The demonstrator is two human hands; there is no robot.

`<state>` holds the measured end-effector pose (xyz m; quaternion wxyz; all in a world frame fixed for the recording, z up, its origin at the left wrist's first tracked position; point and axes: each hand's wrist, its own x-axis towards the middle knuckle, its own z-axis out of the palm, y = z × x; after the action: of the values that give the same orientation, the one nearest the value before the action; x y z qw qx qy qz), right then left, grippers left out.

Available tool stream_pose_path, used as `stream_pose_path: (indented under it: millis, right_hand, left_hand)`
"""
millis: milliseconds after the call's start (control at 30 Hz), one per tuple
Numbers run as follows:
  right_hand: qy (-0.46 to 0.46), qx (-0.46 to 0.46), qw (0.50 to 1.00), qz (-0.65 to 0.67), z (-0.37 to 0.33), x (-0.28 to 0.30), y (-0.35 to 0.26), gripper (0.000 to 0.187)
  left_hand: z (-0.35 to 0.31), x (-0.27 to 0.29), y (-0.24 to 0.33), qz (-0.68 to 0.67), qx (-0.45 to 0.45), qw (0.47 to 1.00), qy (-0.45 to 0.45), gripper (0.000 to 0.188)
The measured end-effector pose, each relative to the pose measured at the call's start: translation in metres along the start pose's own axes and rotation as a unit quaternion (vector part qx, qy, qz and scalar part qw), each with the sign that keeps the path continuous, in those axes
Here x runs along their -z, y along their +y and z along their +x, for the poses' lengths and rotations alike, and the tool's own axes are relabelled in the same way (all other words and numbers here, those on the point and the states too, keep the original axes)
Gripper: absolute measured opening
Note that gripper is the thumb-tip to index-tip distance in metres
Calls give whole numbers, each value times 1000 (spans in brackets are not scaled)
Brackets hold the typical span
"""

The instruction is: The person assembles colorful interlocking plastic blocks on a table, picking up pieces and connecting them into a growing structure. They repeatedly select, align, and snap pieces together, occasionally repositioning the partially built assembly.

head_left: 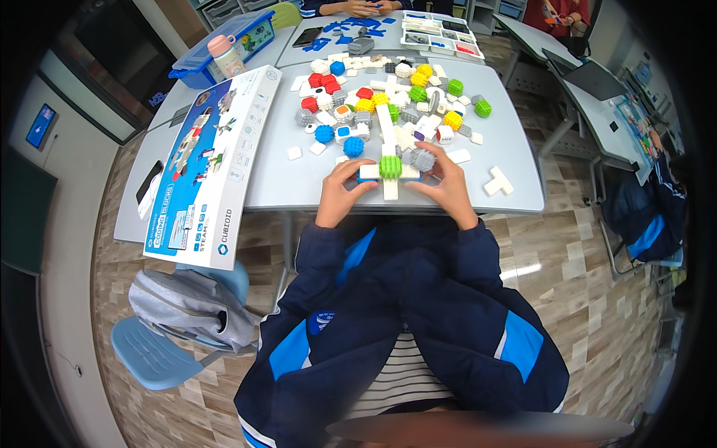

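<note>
Close to the table's front edge is a cross-shaped block model (390, 188), built of white bars with blue showing at the ends of its crosspiece. A studded green block (390, 166) sits at its centre, and a long white bar (387, 127) runs away from me. My left hand (343, 193) grips the left end of the crosspiece between thumb and fingers. At the right end, my right hand (449, 188) holds it the same way. A round grey studded block (423, 160) lies by my right fingers; whether it is attached, I cannot tell.
Loose blocks, including a blue one (353, 145), a yellow one (452, 120) and a white T-shaped piece (498, 181), cover the table. A large box (213, 164) leans across the left side, beside a bottle (226, 57). Opposite, another person's hands (362, 8) rest near blue pieces.
</note>
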<state>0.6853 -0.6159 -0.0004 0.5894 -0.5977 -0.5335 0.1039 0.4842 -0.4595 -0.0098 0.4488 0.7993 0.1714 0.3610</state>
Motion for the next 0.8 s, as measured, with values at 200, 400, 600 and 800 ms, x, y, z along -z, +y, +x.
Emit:
stream_pose_path:
  millis: [200, 400, 600, 800]
  right_hand:
    - [25, -66, 993, -98, 13, 12, 19, 47]
    - [79, 56, 969, -227, 26, 2, 24, 30]
    - [48, 98, 957, -268, 43, 0, 15, 32]
    - [-135, -18, 977, -164, 63, -4, 4, 55]
  left_hand:
    - [-2, 1, 5, 47, -19, 998, 25, 39]
    - [-2, 2, 2, 43, -21, 999, 25, 40]
    - [-4, 0, -5, 46, -9, 998, 35, 41]
    - [-3, -2, -12, -13, 2, 999, 52, 45]
